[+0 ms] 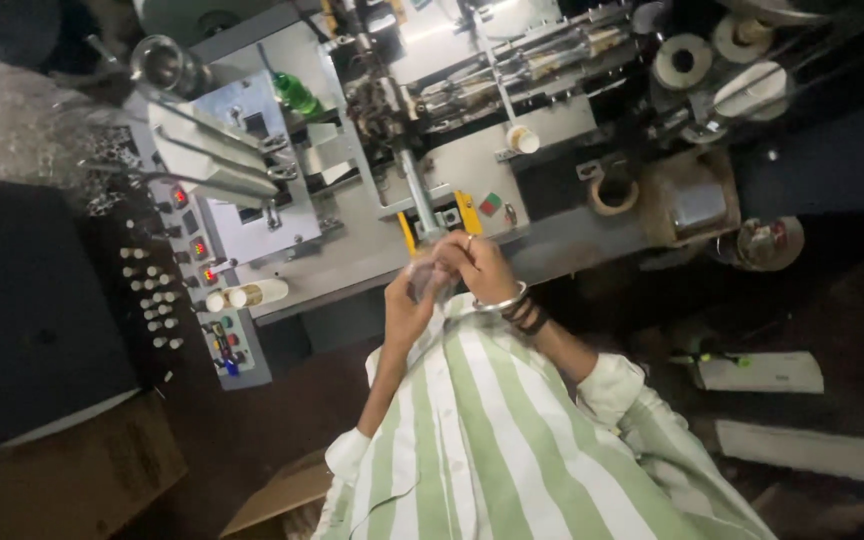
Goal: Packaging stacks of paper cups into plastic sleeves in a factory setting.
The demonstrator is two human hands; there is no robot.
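Dim workshop floor surrounds a grey machine [372, 200] with a button panel [222, 335] at its left end. Just below the machine's front edge, the left hand [404, 312] and right hand [477, 265] together clasp a small clear cup [430, 280]. Tape rolls [682, 60] sit at the machine's right end.

Dim overall, with the brightest patch at top centre, where glare washes out the pale grey metal machine housing [452, 160]. Deep shadow over the black flat panel [22, 300] at left and the dark floor [832, 290] at right, detail lost there. Tilted view, lines leaning toward the corners. Soft focus and motion blur on the joined hands [447, 280]; grainy noise in the dark areas. Green-and-white striped shirt [492, 440] moderately lit, edges slightly smeared.
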